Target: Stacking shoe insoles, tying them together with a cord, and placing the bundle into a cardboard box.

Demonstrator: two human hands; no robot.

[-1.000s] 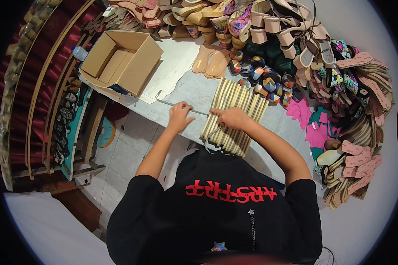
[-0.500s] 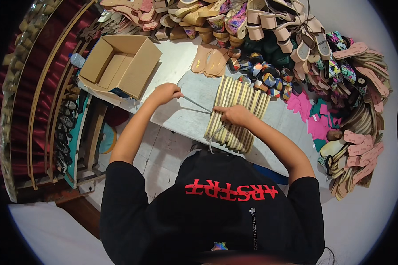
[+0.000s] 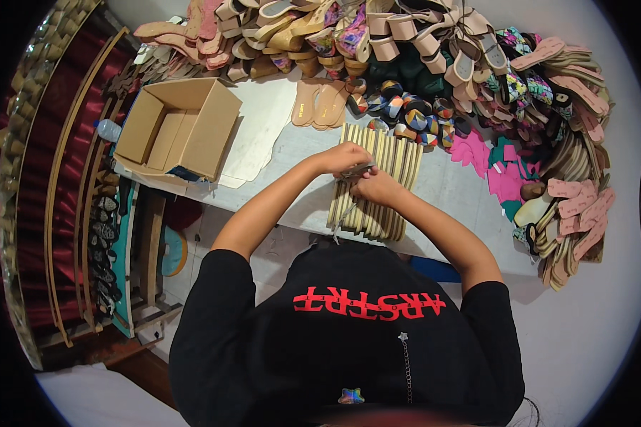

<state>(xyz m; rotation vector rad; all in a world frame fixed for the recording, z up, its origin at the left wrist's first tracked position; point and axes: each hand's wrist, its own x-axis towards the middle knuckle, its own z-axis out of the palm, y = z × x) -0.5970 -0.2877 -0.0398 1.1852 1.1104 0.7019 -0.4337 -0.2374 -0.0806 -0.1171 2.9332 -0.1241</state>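
A row of striped cream-and-brown sandal soles stands packed on edge at the table's front. Over its left side, my left hand is closed on a grey cord, whose loose end trails down over the soles toward me. My right hand rests on the soles just below and right of the left one, its fingers curled in at the cord. The two hands almost touch, and their fingertips are partly hidden.
An open cardboard box stands at the table's left. Tan insoles and multicoloured patterned shoe pieces lie behind the soles. Pink fabric pieces are on the right. Heeled sandals pile up along the back.
My left hand has moved right, from out beside the bundle to above it, bringing the cord, stretched taut before, close to my right hand. My right hand's fingers have curled in.
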